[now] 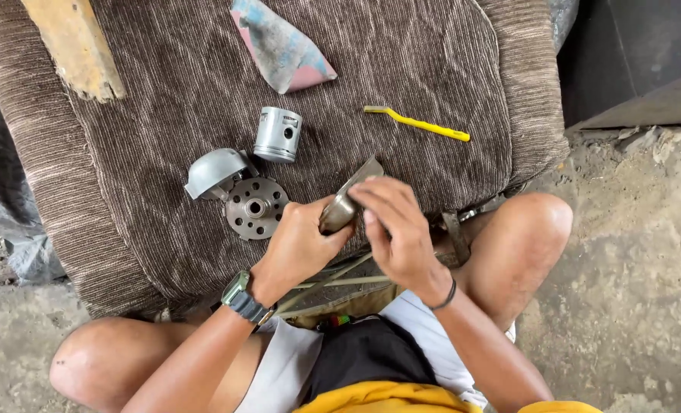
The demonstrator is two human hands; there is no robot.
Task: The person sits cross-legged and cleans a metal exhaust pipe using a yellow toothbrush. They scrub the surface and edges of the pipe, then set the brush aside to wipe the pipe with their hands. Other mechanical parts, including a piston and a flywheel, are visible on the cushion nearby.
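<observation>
Both hands meet above the lap: the left hand (298, 245) has its fingers clamped on a small metal part (342, 208) to steady it over the cushion (165, 76), while the right hand (398, 226) presses sandpaper (362, 172) on it with closed fingers.

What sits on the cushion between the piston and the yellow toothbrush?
Nothing: in the head view, only bare brown cushion stretches between the piston and the yellow toothbrush.
</observation>
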